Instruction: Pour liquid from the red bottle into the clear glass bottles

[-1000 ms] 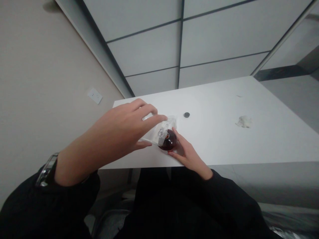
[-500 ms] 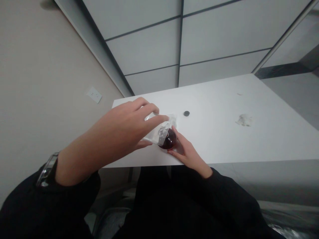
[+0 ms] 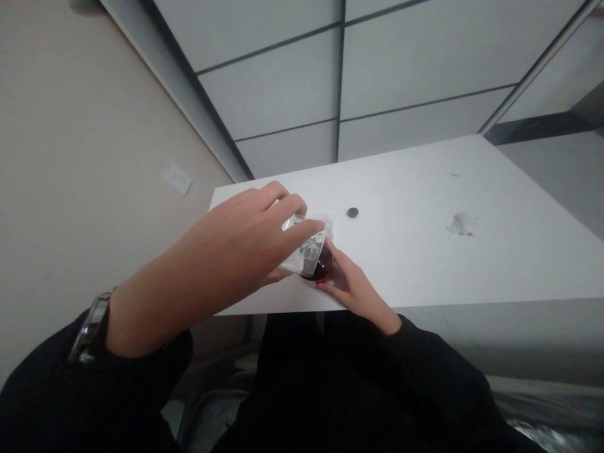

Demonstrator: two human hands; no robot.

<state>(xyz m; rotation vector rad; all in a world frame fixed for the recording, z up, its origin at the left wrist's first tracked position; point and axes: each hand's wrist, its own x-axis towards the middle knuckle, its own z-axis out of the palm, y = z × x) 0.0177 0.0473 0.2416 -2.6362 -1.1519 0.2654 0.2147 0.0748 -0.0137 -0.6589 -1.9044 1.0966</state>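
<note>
On the white rectangular desk (image 3: 401, 251), near its front edge at lower centre of the frame, the left hand (image 3: 245, 242) arches over a clear plastic packet (image 3: 304, 255), fingers gripping it, while the partly closed right hand (image 3: 353, 289) cups a dark red round object (image 3: 323, 270) beneath the packet. A small black disc (image 3: 352, 212) lies nearby, further up the desk

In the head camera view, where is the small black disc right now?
The small black disc lies on the white table, just beyond and right of the clear plastic packet under the left hand.
</note>
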